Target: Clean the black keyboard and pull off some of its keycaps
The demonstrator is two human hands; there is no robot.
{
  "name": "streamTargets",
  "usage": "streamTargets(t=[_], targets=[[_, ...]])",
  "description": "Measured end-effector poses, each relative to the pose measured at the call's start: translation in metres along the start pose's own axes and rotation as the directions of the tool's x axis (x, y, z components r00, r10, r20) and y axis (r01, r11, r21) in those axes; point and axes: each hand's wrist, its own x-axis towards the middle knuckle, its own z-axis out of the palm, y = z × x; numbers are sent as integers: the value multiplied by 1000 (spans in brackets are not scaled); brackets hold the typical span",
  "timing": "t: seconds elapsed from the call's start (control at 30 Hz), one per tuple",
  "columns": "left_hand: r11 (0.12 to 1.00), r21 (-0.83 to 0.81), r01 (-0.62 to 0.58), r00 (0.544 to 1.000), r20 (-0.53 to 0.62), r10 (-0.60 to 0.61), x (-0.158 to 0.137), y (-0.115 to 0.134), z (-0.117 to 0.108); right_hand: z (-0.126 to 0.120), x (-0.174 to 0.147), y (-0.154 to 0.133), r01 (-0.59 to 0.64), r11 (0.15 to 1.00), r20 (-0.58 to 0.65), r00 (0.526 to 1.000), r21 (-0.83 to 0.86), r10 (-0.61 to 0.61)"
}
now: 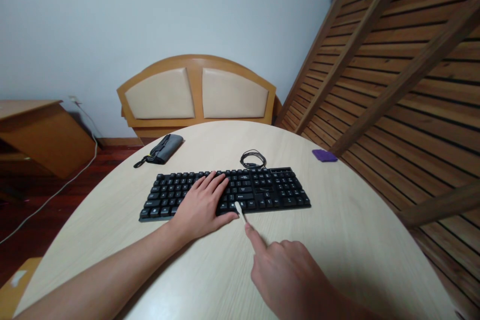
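A black keyboard (262,191) lies across the middle of the round table, its keys facing up. My left hand (202,205) rests on its middle keys with the fingers stretched and spread; the thumb lies along the front edge. Below and to the right, my right hand (287,270) is closed around a white toothbrush (239,209), index finger stretched along the handle. The toothbrush's head touches or hovers just over the bottom row of keys, right of my left thumb. Most of its handle is hidden in my fist, and the bristles cannot be made out.
Behind the keyboard lies its coiled black cable (253,160). A grey folded pouch (165,149) with a black loop sits at the table's back left, a purple cloth (324,155) at the right. A wooden slatted frame (397,85) leans along the right side; a headboard (195,90) stands behind.
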Motion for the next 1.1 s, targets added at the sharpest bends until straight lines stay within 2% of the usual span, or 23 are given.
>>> streamTargets(t=[0.2, 0.4, 0.7, 0.9, 1.1], targets=[[1000, 12, 0, 1000, 7, 0, 1, 1, -1, 7, -10, 0, -24, 997, -28, 999, 80, 27], [1000, 1, -3, 1000, 0, 3, 0, 0, -1, 2, -10, 9, -36, 997, -45, 998, 68, 39], [1000, 3, 1, 1000, 7, -1, 0, 0, 0, 8, -1, 10, -77, 994, 71, 995, 77, 71], [1000, -2, 4, 1000, 13, -4, 0, 0, 0, 13, -2, 9, -71, 996, 61, 996, 52, 68], [1000, -4, -9, 999, 37, 9, 0, -3, -3, 7, -4, 10, -49, 999, 11, 999, 24, 49]])
